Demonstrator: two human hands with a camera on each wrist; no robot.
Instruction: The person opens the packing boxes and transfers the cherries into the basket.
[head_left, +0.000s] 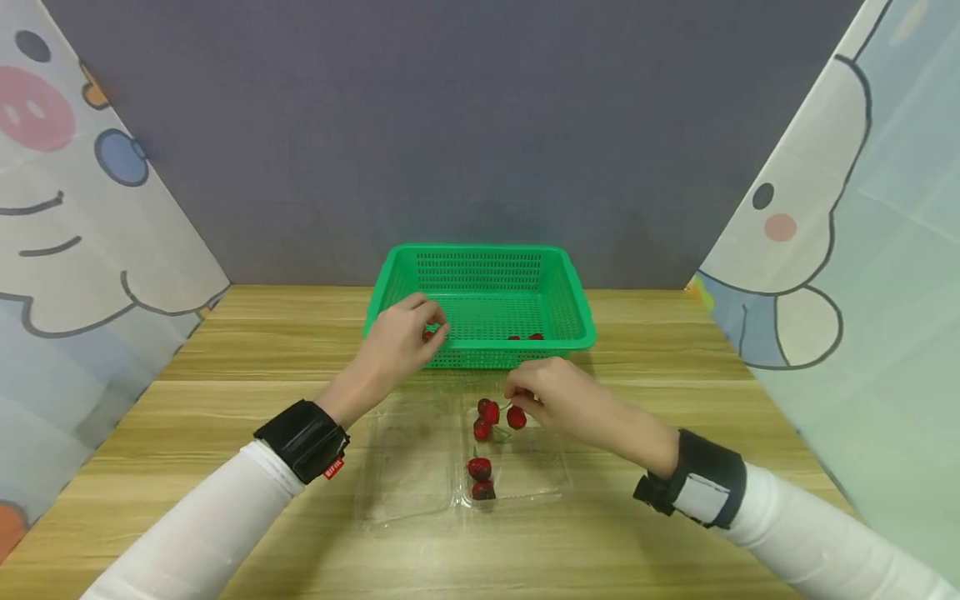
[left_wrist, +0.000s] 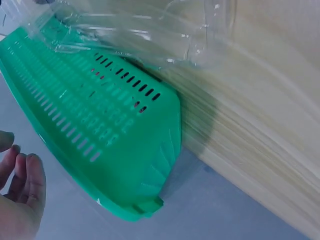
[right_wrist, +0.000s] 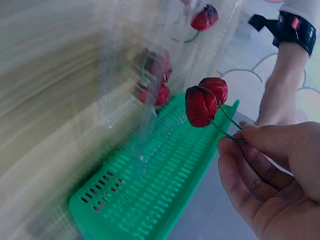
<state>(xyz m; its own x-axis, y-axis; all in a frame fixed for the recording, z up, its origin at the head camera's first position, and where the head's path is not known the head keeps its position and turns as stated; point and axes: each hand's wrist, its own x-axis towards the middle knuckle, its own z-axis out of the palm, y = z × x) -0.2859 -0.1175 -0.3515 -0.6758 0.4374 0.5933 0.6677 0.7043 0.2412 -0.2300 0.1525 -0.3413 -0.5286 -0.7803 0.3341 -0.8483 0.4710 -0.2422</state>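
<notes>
Between thumb and fingertips, my right hand (head_left: 558, 396) pinches the thin green stems of two dark-red cherries (right_wrist: 201, 106), which hang over a clear plastic clamshell box (head_left: 525, 483). More cherries (head_left: 480, 469) lie in the right half of that opened box, along its middle fold. My left hand (head_left: 401, 337) is above the near left corner of a green basket (head_left: 577, 312), its fingers loosely curled. In the left wrist view nothing shows between the left fingertips (left_wrist: 34, 162). A few cherries (head_left: 536, 337) show inside the basket behind its near wall.
The other half of the clear box (head_left: 412, 475) lies flat on the left of the wooden table (head_left: 660, 350). A grey wall (head_left: 480, 125) stands behind the basket, and cartoon-printed cloths (head_left: 795, 242) flank the table. Both wrists wear black straps.
</notes>
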